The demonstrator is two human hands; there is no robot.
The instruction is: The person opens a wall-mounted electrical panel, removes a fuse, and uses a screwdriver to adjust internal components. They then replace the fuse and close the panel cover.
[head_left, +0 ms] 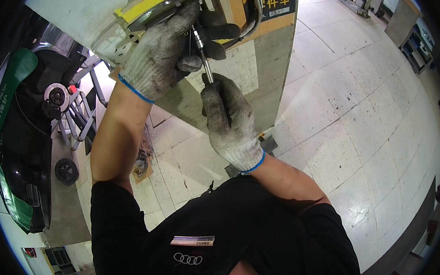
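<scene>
Both my hands wear grey knit gloves with blue cuffs and dark, stained fingers. A slim, shiny metal rod-shaped tool [201,47] with a banded upper section slants between them. My right hand [229,118] pinches its lower end between thumb and fingers. Higher up, my left hand [159,55] curls around the tool's upper part, thumb above and fingers beyond it. The tool's top end is hidden by that hand. Just behind the left hand lies a dark curved part [157,13] with a metallic rim, beside a yellow strip [155,1] on a pale worktop.
Below the worktop stands a wooden-sided cabinet [272,70] with a dark label. At left is a dark car [26,141] with a green protective cover [5,109] and an exposed brake disc [57,96]. Grey folding stands [78,113] are beside it. Pale floor tiles [352,110] extend right.
</scene>
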